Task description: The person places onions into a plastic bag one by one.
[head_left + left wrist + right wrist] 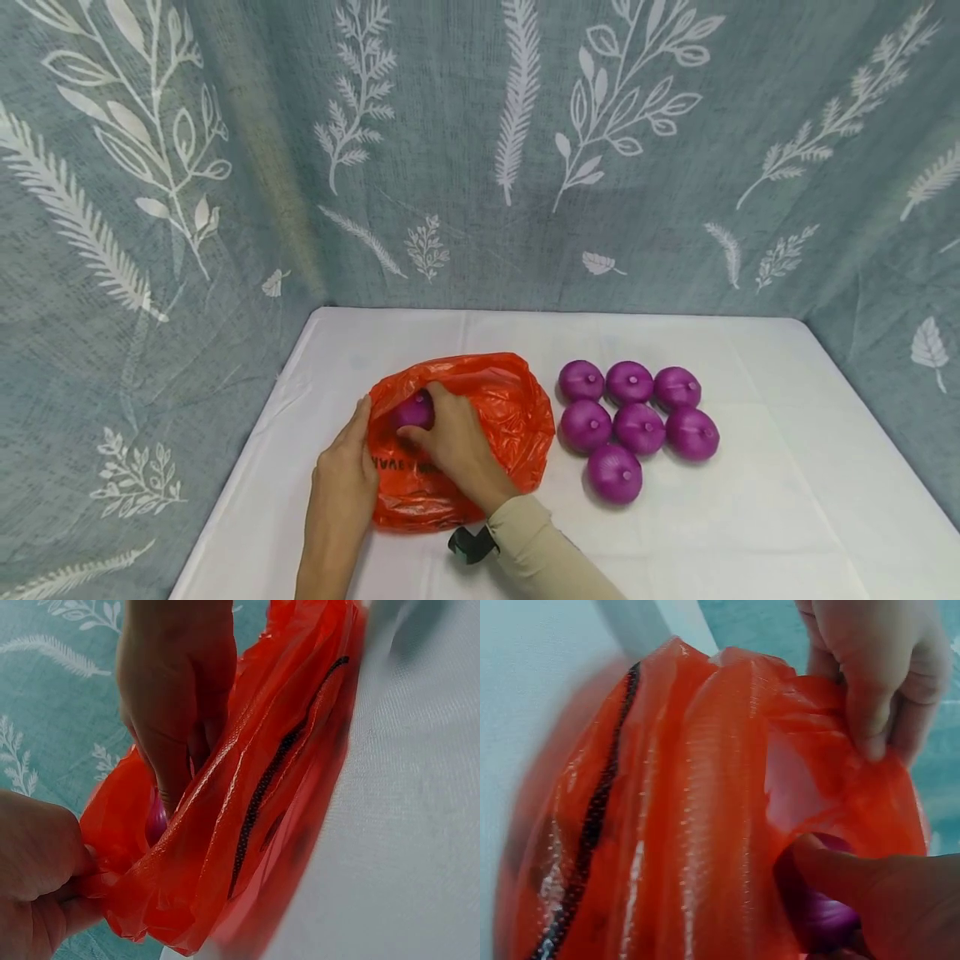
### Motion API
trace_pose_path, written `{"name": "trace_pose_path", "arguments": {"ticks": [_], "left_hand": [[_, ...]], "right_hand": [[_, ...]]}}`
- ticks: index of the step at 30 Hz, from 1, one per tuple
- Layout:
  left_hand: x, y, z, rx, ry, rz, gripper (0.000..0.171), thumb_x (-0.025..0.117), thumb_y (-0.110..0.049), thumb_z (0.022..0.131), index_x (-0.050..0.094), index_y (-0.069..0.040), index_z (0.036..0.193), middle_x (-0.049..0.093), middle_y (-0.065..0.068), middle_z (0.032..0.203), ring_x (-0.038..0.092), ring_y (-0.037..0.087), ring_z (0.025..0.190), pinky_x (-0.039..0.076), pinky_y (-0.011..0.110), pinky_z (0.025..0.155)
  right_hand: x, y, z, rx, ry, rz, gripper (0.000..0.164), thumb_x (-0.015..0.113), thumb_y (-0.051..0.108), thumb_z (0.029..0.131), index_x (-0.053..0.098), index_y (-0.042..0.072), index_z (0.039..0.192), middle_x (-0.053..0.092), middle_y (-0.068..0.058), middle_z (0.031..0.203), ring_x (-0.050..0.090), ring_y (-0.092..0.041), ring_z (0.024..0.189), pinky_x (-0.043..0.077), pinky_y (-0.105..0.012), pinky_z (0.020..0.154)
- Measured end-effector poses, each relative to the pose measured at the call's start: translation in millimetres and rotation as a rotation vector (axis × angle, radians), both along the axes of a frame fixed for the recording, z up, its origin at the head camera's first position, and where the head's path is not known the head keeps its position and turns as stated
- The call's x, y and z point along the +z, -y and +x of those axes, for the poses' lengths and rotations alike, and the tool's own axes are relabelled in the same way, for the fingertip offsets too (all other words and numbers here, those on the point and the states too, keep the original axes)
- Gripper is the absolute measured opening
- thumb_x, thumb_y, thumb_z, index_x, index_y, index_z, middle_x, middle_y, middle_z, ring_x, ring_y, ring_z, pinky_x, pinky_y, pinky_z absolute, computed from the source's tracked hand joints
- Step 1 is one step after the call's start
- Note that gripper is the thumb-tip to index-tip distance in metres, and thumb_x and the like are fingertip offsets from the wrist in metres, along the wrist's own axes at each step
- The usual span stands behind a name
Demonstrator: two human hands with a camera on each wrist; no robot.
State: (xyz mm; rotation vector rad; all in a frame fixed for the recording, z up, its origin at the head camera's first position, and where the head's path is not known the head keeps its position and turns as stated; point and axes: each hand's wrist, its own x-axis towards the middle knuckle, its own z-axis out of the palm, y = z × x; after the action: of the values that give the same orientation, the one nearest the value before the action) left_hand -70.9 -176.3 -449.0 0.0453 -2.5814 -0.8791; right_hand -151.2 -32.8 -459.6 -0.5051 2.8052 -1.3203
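A red plastic bag (517,425) with dark lettering lies on the white table, its mouth open. My left hand (341,479) pinches the bag's left edge between thumb and fingers, as the right wrist view shows with the left hand (885,682) at the rim. Inside the mouth, my right hand (453,433) holds a purple onion (414,410) between thumb and fingers. The onion (821,907) is partly covered by the thumb in the right wrist view. In the left wrist view, the right hand (176,697) reaches down behind the bag's crumpled side (217,832).
Several purple onions (639,429) sit grouped on the white table (780,467) to the right of the bag. A patterned grey-green cloth (465,150) hangs behind the table and along both sides. A dark strap-like piece (472,545) shows at the right wrist.
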Motion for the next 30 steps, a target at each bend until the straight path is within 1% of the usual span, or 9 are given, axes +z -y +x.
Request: {"name": "trace_pose_path", "arguments": {"ticks": [3, 9, 16, 18, 23, 25, 26, 28, 30], "left_hand": [[-0.8, -0.1, 1.0, -0.004, 0.004, -0.003, 0.053, 0.058, 0.011, 0.102, 0.051, 0.003, 0.154, 0.058, 0.023, 0.150, 0.061, 0.042, 0.132, 0.052, 0.055, 0.103], [-1.4, 0.2, 0.5, -0.008, -0.003, -0.004, 0.053, 0.058, 0.011, 0.101, 0.051, 0.003, 0.154, 0.058, 0.023, 0.150, 0.061, 0.042, 0.132, 0.052, 0.056, 0.104], [0.4, 2.0, 0.4, -0.002, -0.015, -0.014, 0.055, 0.057, 0.015, 0.099, 0.052, 0.004, 0.153, 0.058, 0.025, 0.149, 0.061, 0.043, 0.131, 0.054, 0.058, 0.102], [0.9, 1.7, 0.2, -0.005, -0.010, -0.016, 0.055, 0.057, 0.015, 0.099, 0.051, 0.005, 0.153, 0.058, 0.026, 0.149, 0.061, 0.043, 0.131, 0.053, 0.058, 0.103], [1.1, 0.9, -0.4, -0.010, -0.015, -0.009, 0.055, 0.057, 0.015, 0.099, 0.051, 0.005, 0.153, 0.057, 0.026, 0.149, 0.060, 0.043, 0.132, 0.053, 0.058, 0.103], [0.9, 0.6, -0.7, -0.009, -0.023, -0.002, 0.055, 0.056, 0.016, 0.099, 0.051, 0.005, 0.153, 0.057, 0.026, 0.149, 0.060, 0.044, 0.132, 0.053, 0.058, 0.104], [0.7, 0.4, -0.7, -0.009, -0.027, 0.001, 0.055, 0.056, 0.016, 0.100, 0.051, 0.004, 0.153, 0.057, 0.026, 0.149, 0.060, 0.044, 0.132, 0.053, 0.058, 0.104], [0.7, 0.1, -1.0, -0.011, -0.032, 0.006, 0.055, 0.055, 0.016, 0.100, 0.051, 0.005, 0.153, 0.057, 0.026, 0.149, 0.060, 0.044, 0.132, 0.052, 0.058, 0.104], [1.1, -0.1, -1.6, -0.010, -0.035, 0.008, 0.055, 0.056, 0.016, 0.100, 0.051, 0.005, 0.153, 0.057, 0.027, 0.149, 0.060, 0.044, 0.132, 0.052, 0.058, 0.104]], "right_hand": [[-2.5, 1.4, 0.4, -0.013, 0.002, -0.015, 0.054, 0.089, 0.027, 0.087, 0.063, 0.008, 0.131, 0.077, -0.007, 0.110, 0.072, -0.012, 0.091, 0.065, -0.028, 0.082], [-5.9, 3.1, 0.4, -0.017, 0.024, -0.023, 0.054, 0.089, 0.029, 0.087, 0.062, 0.008, 0.129, 0.076, -0.007, 0.109, 0.070, -0.009, 0.088, 0.065, -0.027, 0.080], [-5.5, 0.6, 1.2, 0.002, 0.032, -0.013, 0.054, 0.089, 0.031, 0.086, 0.062, 0.006, 0.127, 0.075, -0.005, 0.099, 0.065, -0.007, 0.078, 0.060, -0.017, 0.070], [-3.8, -2.1, 2.6, 0.010, 0.044, -0.016, 0.054, 0.089, 0.029, 0.087, 0.062, 0.006, 0.128, 0.076, -0.005, 0.100, 0.066, -0.007, 0.078, 0.060, -0.017, 0.070], [8.7, -13.5, 8.2, 0.002, 0.068, 0.010, 0.058, 0.087, 0.027, 0.090, 0.061, 0.006, 0.138, 0.077, -0.007, 0.108, 0.067, -0.010, 0.081, 0.063, -0.023, 0.077], [16.3, -20.4, 10.1, -0.005, 0.059, 0.032, 0.061, 0.086, 0.026, 0.091, 0.061, 0.005, 0.142, 0.077, -0.009, 0.114, 0.068, -0.011, 0.084, 0.065, -0.028, 0.083], [19.6, -24.5, 10.4, -0.003, 0.056, 0.036, 0.061, 0.085, 0.026, 0.092, 0.060, 0.005, 0.144, 0.077, -0.010, 0.113, 0.068, -0.013, 0.082, 0.065, -0.030, 0.082], [28.0, -34.2, 11.2, -0.002, 0.037, 0.038, 0.058, 0.084, 0.026, 0.094, 0.063, 0.004, 0.143, 0.077, -0.011, 0.118, 0.071, -0.015, 0.089, 0.065, -0.034, 0.086], [37.9, -45.6, 11.9, 0.004, 0.009, 0.034, 0.052, 0.083, 0.026, 0.095, 0.066, 0.004, 0.139, 0.077, -0.011, 0.122, 0.074, -0.019, 0.102, 0.064, -0.038, 0.093]]}}
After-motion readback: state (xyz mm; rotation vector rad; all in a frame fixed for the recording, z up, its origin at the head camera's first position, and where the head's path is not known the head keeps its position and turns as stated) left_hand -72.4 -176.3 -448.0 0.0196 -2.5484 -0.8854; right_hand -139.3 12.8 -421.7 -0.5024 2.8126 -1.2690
